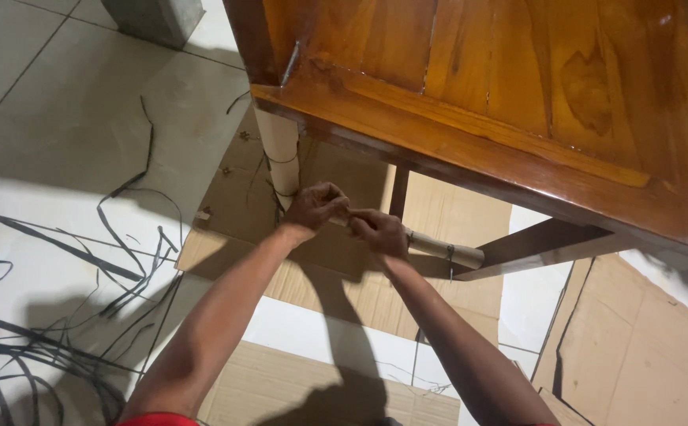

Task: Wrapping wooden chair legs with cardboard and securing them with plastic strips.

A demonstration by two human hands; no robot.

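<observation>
Wrapped rail (439,248) under the table (517,95): both hands' fingers (336,207) closed on it; cardboard (344,276) and black straps (84,276) on floor.

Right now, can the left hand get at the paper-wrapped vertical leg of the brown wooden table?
Probably yes: the left hand is already beside the paper-wrapped leg, and nothing stands between them.

A pale tiled floor (68,126) carries everything. Flattened cardboard sheets (328,276) lie on it under the wooden table (517,87), from centre out to 5 o'clock. Loose black straps (115,260) sprawl over the tiles at 8 to 9 o'clock. A grey block (155,17) stands at 11 o'clock.
</observation>
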